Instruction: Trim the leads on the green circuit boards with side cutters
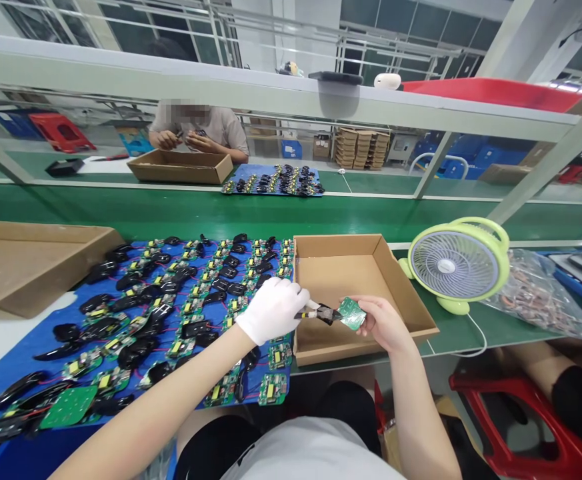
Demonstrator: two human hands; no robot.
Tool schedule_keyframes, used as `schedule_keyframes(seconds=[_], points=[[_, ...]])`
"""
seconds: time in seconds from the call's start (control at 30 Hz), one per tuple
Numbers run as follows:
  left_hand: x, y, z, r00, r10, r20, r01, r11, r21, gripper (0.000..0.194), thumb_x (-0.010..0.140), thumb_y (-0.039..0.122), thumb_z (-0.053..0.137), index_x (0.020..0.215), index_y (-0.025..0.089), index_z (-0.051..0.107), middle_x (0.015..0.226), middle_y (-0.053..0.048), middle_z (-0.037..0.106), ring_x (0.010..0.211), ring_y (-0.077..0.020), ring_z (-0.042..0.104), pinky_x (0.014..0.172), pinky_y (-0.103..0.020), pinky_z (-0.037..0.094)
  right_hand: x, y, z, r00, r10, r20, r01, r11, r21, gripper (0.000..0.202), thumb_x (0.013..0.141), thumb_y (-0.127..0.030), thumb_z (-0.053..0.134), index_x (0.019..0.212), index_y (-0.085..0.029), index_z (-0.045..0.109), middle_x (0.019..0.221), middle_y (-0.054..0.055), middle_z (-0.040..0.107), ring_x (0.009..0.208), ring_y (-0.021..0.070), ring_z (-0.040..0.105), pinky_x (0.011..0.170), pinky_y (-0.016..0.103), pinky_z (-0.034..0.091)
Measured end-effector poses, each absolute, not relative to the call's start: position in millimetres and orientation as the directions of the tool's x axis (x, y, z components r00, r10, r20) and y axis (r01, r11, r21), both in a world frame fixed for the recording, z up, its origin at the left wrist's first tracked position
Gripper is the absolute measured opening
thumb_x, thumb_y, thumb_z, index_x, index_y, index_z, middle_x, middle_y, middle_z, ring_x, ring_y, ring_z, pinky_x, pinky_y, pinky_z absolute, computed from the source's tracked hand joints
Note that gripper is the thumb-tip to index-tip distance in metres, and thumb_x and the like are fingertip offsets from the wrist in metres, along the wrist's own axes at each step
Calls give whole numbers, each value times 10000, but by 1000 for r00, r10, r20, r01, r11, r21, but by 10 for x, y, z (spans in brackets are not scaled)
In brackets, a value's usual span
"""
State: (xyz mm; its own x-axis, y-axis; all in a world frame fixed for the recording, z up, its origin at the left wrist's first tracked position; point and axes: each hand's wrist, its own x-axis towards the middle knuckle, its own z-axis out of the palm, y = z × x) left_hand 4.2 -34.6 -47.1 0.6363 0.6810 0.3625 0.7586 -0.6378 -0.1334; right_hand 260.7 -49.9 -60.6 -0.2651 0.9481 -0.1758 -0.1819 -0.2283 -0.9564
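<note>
My left hand [275, 310], in a white glove, is closed around a pair of pliers [325, 314] with dark jaws. The jaws point right and reach the edge of a green circuit board [351, 313]; whether they grip anything there is too small to tell. Bare fingers of my right hand [383, 321] pinch that board by its right side. Both hands are above an open cardboard box [338, 267]. To the left, rows of circuit boards with black plastic parts and red wires [191, 307] lie on a blue sheet [18, 353].
A green fan [453, 263] stands right of the box, near a bag of copper-coloured parts [535, 293]. Another cardboard tray [35, 267] sits at far left. Beyond a shelf rail [271, 93], a person [201, 133] works behind a box [181, 167]. A red stool [531, 427] is below right.
</note>
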Motion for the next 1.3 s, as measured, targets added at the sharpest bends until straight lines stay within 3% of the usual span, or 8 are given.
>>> schedule_keyframes(seconds=[0.27, 0.53, 0.67, 0.83, 1.03, 1.3], points=[[57, -343, -443, 640, 697, 324, 757, -644, -110, 103, 723, 116, 631, 794, 190, 623, 711, -67, 599, 712, -241, 603, 637, -356, 348, 2594, -516, -575, -263, 947, -182, -172, -232, -957, 329, 742, -405, 750, 906, -128, 814, 778, 97, 786, 451, 139, 590, 403, 247, 418], [62, -332, -467, 576, 725, 377, 801, -592, -84, 48, 771, 157, 611, 800, 188, 633, 752, -83, 625, 742, -252, 614, 658, -367, 375, 2623, -489, -657, -280, 946, -166, -182, -222, -958, 332, 908, -451, 716, 985, -128, 727, 731, 10, 726, 474, 94, 587, 434, 206, 455], [76, -354, -440, 548, 733, 402, 815, -577, -57, 62, 842, 204, 578, 839, 187, 638, 840, -91, 670, 786, -257, 631, 693, -377, 398, 2605, -493, -619, -262, 953, -152, -218, -212, -953, 347, 827, -440, 777, 971, -125, 754, 719, 42, 740, 490, 124, 614, 443, 231, 475], [134, -443, -413, 510, 757, 408, 835, -549, -25, 63, 829, 172, 579, 836, 196, 637, 784, -58, 660, 745, -251, 628, 663, -374, 384, 2577, -505, -556, -222, 964, -143, -280, -204, -938, 338, 705, -401, 837, 925, -150, 782, 795, 100, 780, 562, 208, 696, 487, 287, 538], [163, -505, -435, 457, 797, 396, 867, -498, 1, 41, 823, 166, 589, 814, 186, 624, 792, -66, 670, 755, -250, 637, 671, -365, 394, 2584, -502, -553, -196, 973, -124, -341, -187, -921, 348, 682, -386, 869, 916, -187, 705, 815, 54, 775, 646, 227, 747, 603, 329, 630], [200, -511, -431, 445, 813, 377, 877, -480, 1, 45, 833, 187, 594, 800, 184, 625, 778, -71, 667, 738, -258, 633, 652, -369, 381, 2589, -500, -579, -223, 970, -101, -358, -178, -916, 380, 705, -403, 882, 950, -191, 684, 841, 51, 765, 689, 226, 758, 642, 345, 654]])
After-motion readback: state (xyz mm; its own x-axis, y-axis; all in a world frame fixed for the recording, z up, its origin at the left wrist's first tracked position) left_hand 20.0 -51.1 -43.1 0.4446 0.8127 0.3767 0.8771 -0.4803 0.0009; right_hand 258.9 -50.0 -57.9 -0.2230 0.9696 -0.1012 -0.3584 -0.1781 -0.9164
